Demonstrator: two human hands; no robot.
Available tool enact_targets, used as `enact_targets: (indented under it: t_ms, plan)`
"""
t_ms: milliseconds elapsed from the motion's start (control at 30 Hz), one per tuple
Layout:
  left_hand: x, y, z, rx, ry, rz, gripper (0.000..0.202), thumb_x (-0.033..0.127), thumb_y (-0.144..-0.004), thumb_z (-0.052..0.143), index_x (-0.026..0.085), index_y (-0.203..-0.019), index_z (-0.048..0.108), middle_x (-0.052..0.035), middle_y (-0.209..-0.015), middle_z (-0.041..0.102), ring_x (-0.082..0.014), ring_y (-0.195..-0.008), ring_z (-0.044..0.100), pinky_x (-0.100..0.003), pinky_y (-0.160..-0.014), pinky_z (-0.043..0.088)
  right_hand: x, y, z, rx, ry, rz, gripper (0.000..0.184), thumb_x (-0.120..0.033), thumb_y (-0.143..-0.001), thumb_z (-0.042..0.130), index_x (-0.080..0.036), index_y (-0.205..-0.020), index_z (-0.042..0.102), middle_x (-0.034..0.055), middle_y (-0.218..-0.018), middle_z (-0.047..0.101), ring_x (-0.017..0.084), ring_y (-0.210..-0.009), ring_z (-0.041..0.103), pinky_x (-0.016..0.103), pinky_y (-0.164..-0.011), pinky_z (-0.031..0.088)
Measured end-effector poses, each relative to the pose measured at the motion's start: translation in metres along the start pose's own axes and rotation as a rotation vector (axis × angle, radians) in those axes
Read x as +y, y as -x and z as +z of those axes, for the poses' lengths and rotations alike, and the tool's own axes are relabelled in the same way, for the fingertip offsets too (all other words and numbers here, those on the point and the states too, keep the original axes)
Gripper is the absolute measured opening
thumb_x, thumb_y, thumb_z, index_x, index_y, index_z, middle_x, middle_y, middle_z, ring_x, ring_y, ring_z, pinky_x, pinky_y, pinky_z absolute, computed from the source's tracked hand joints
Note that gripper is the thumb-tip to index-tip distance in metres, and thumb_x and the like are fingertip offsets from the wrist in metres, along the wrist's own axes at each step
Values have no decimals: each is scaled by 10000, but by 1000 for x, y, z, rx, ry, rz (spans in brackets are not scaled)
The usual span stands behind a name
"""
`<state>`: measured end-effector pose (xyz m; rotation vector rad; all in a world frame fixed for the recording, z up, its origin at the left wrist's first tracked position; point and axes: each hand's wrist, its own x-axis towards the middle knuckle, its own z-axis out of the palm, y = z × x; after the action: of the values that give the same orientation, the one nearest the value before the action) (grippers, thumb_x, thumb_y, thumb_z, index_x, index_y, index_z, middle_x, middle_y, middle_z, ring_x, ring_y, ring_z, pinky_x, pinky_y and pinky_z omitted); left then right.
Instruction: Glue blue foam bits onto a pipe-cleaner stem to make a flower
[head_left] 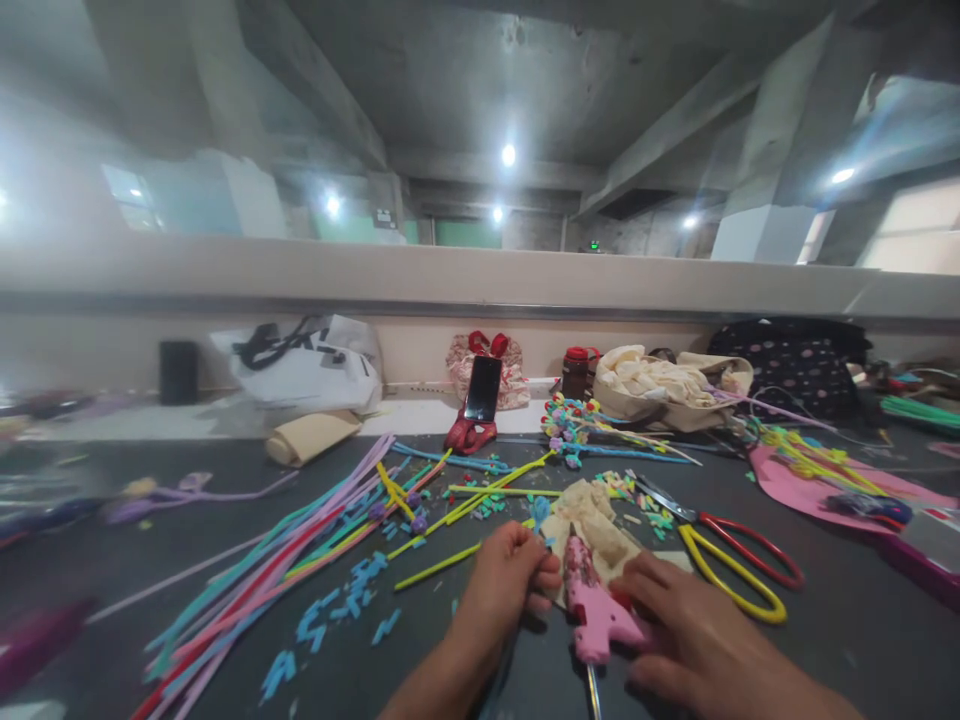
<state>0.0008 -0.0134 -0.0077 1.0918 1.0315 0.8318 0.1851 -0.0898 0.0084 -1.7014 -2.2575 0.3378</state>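
My left hand (506,575) is closed in a pinch near the middle of the table, with a small blue pipe-cleaner piece (551,541) at its fingertips. Just to its right lies a pink hot glue gun (589,600), its nozzle pointing away from me over a crumpled beige cloth (600,510). The fingers and thumb of my right hand (686,620) are curled around the gun's handle, and part of the grip is hidden. Behind my left fingertips shows a fluffy blue bit (540,511). Cut blue pieces (360,590) are scattered to the left.
Long coloured pipe cleaners (285,560) spread at left. Scissors (720,545) with red and yellow handles lie right of the cloth. A phone (482,388) leans upright at the back, near a bundle of small flowers (574,425), a white bag (307,365) and a red-lidded bottle (576,372).
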Motion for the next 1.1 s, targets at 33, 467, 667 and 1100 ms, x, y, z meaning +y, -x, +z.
enact_targets:
  t_ms: [33,467,667,1100]
  plan:
    - [-3,-2,2,2,-30,-5,133,284,-672,489,157,-684,454,-39,-665,609,-108,-532,570,-171,-416,387,1,1,3,-5,2,3,315,-198,-601,596,-229,-914,578,34,-901,553,194,-801,510,268,-681,359]
    - [-28,-27,-1,8,-97,-25,224,376,-652,479,166,-710,427,-41,-672,600,-94,-498,538,-170,-399,354,54,-13,-8,153,-926,230,313,-397,-556,642,-157,-757,642,52,-639,612,203,-580,546,276,-516,412]
    - [-22,-19,-2,-23,-90,-2,268,413,-636,498,166,-716,431,-39,-700,592,-93,-530,536,-177,-424,365,51,-8,-21,464,-1451,260,258,-352,-680,577,-143,-807,659,66,-698,645,172,-603,570,235,-532,454]
    - [-11,-11,1,-36,-143,-18,125,283,-715,407,158,-718,415,-50,-716,590,-98,-570,558,-171,-439,381,47,-23,-36,739,-1365,291,300,-401,-753,537,-150,-909,590,1,-541,597,102,-435,504,161,-381,406]
